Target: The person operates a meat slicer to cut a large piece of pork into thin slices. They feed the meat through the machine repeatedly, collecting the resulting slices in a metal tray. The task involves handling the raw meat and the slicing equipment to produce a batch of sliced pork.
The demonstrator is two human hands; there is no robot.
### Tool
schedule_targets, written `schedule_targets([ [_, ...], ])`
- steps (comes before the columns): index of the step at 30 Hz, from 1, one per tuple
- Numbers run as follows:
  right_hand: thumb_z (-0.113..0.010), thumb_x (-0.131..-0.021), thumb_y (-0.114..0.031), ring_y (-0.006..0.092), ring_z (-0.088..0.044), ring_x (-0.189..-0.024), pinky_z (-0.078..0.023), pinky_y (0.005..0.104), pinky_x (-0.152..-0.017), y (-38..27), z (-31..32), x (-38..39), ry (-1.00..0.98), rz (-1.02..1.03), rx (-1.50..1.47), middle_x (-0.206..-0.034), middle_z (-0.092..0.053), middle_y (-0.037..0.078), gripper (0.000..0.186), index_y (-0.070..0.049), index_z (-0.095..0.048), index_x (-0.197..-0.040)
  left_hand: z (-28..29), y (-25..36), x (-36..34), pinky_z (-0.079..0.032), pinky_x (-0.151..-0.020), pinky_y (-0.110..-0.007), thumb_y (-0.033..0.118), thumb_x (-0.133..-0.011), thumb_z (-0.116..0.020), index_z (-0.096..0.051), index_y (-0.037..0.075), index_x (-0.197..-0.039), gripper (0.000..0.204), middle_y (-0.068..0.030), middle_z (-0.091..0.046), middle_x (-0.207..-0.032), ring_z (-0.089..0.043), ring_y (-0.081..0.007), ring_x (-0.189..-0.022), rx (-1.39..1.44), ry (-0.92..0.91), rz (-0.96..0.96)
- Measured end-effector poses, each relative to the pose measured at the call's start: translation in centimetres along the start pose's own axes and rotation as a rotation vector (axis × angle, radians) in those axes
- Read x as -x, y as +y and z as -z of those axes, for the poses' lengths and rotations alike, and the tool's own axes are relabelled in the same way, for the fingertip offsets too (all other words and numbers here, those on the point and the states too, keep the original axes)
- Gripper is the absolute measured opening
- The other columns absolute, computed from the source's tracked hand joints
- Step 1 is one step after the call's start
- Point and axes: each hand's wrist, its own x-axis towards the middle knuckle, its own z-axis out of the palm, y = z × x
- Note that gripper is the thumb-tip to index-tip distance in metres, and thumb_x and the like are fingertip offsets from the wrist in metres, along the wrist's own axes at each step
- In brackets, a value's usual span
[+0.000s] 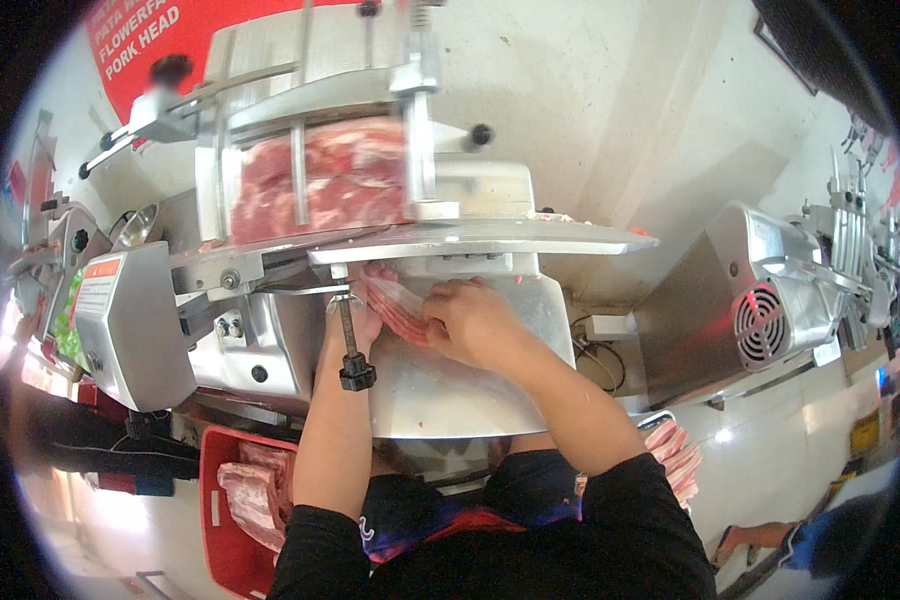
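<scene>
A silver meat slicer (440,180) holds a block of red, marbled meat (270,180) on its carriage above a wide horizontal blade (530,237). Below the blade, over a metal tray (510,390), lies a small pile of striped meat slices (395,305). My left hand (363,312) holds the left end of the slices, its fingers mostly hidden beneath them and behind an adjusting screw. My right hand (465,322) grips their right end with curled fingers.
Other slicers stand at left (60,250) and right (770,280). A red crate (215,510) with slabs sits at lower left, another pile of meat (670,450) at lower right. A red sign (130,80) hangs behind. A person's bare leg (755,535) shows at bottom right.
</scene>
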Motion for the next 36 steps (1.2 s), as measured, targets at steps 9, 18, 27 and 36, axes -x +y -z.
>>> schedule_targets([
  [9, -0.067, -0.080, -0.023, 0.0453, -0.053, -0.124, -0.042, 0.0489, -0.107, -1.3, 0.4, -1.0, 0.102, -0.028, -0.145, -0.138, -0.050, 0.029, 0.070, -0.009, -0.044, -0.144, -1.1, -0.2, -0.3, -0.055, -0.073, -0.037, 0.021, -0.101, -0.057, -0.058, 0.009, -0.113, 0.017, -0.0077, -0.062, -0.099, -0.062, -0.0202, -0.085, -0.111, 0.147, -0.004],
  [18, -0.065, -0.084, -0.024, 0.0480, -0.045, -0.129, -0.038, 0.0496, -0.111, -1.8, -0.6, -2.8, 0.104, 0.020, -0.169, -0.137, -0.048, 0.030, 0.076, 0.005, -0.031, -0.145, -0.7, -0.1, 0.3, -0.058, -0.079, -0.037, 0.022, -0.100, -0.060, -0.057, 0.008, -0.120, 0.025, -0.0079, -0.065, -0.111, -0.066, -0.0227, -0.098, -0.108, 0.101, -0.072],
  [27, -0.061, -0.089, -0.025, 0.0433, -0.049, -0.127, -0.044, 0.0459, -0.107, -0.9, -1.4, -2.6, 0.065, 0.038, -0.083, -0.138, -0.051, 0.021, 0.057, -0.017, -0.048, -0.144, 0.5, -0.1, -0.5, -0.056, -0.088, -0.039, 0.016, -0.097, -0.065, -0.053, 0.008, -0.124, 0.031, -0.0086, -0.062, -0.114, -0.062, -0.0252, -0.103, 0.006, 0.043, -0.072],
  [36, -0.064, -0.078, -0.014, 0.0354, -0.063, -0.099, -0.052, 0.0471, -0.087, -0.2, -0.6, -0.9, 0.091, 0.044, -0.084, -0.099, -0.067, 0.014, 0.026, -0.007, -0.071, -0.102, -1.2, 0.7, 1.1, -0.057, -0.071, -0.036, 0.019, -0.095, -0.067, -0.056, 0.011, -0.113, 0.023, -0.0074, -0.063, -0.099, -0.063, -0.0219, -0.082, -0.296, 0.019, -0.021],
])
